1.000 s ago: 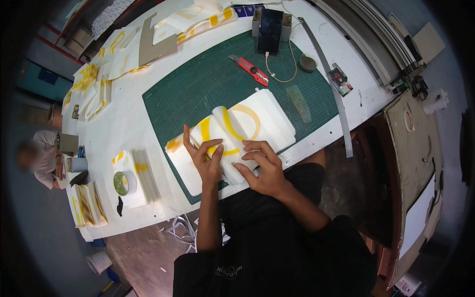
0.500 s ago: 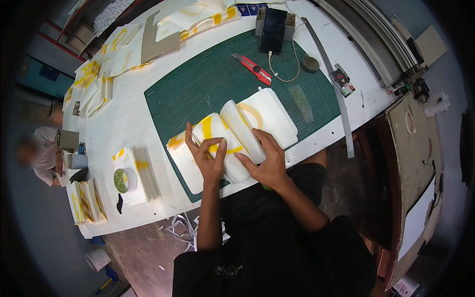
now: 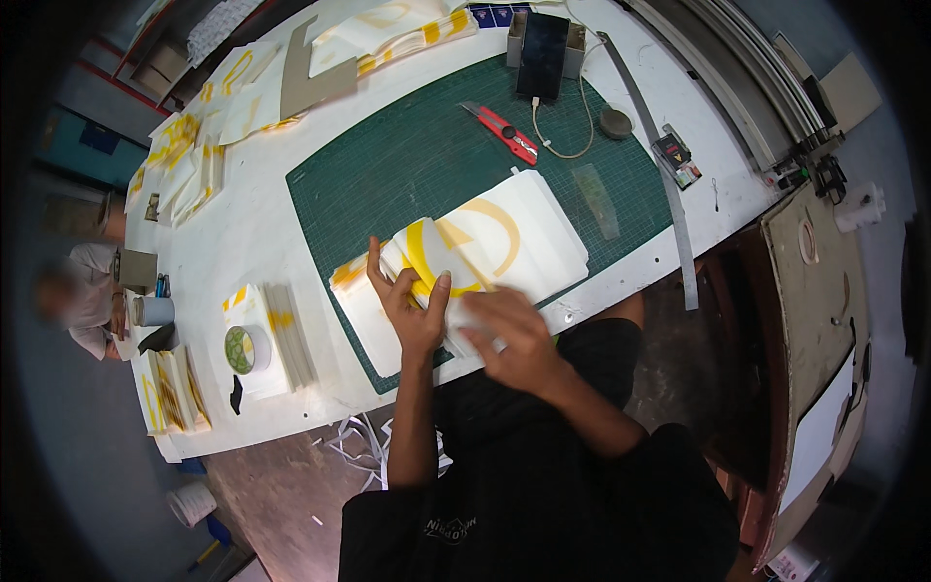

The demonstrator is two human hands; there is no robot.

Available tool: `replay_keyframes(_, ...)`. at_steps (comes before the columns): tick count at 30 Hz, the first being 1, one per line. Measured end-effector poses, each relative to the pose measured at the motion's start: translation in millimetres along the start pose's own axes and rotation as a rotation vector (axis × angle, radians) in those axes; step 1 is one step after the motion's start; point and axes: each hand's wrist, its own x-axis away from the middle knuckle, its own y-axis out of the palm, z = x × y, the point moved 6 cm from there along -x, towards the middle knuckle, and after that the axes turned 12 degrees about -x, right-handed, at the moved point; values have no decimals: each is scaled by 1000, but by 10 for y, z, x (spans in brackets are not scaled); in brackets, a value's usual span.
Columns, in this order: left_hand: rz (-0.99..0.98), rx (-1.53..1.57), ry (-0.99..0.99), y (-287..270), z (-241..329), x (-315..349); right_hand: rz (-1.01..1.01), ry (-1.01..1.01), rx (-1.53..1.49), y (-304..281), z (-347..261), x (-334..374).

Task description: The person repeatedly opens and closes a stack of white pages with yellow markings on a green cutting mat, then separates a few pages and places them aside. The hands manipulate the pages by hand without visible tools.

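A stack of white paper sheets with pale and bright yellow print lies on the green cutting mat in front of me. My left hand rests at the stack's left part, index finger raised; its thumb and other fingers close on the folded-over printed sheets. Right beside it, my right hand is over the near edge of the stack; its fingers are smeared by motion, so what they hold cannot be seen. The sheets under both hands are partly hidden.
A red cutter knife and a phone on a stand lie beyond the stack. A long metal ruler runs along the right. A tape roll sits on a paper bundle at left. Another person is at the far left.
The raised sheet has come down to the left, baring more of the yellow print on the right part of the stack. My right hand has drawn back slightly toward me; my left hand stays nearly still.
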Motion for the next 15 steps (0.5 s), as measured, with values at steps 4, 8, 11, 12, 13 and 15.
replay_keyframes(4, 32, 76, -103, 2, -50, 25, 286, 217, 484, -557, 441, 12)
replay_keyframes(8, 12, 251, -183, 61, -74, 28, 180, 356, 747, -651, 735, 180)
replay_keyframes(11, 5, 239, -163, 59, -72, 14, 143, 334, 742, -581, 781, 214)
replay_keyframes(12, 8, 239, -165, 59, -65, 17, 147, 312, 732, -576, 757, 207)
replay_keyframes(13, 10, 241, -165, 64, -57, 13, 153, 290, 724, -579, 726, 190)
replay_keyframes(15, 3, 200, -128, 38, -36, 1, 191, 153, 545, -537, 573, 123)
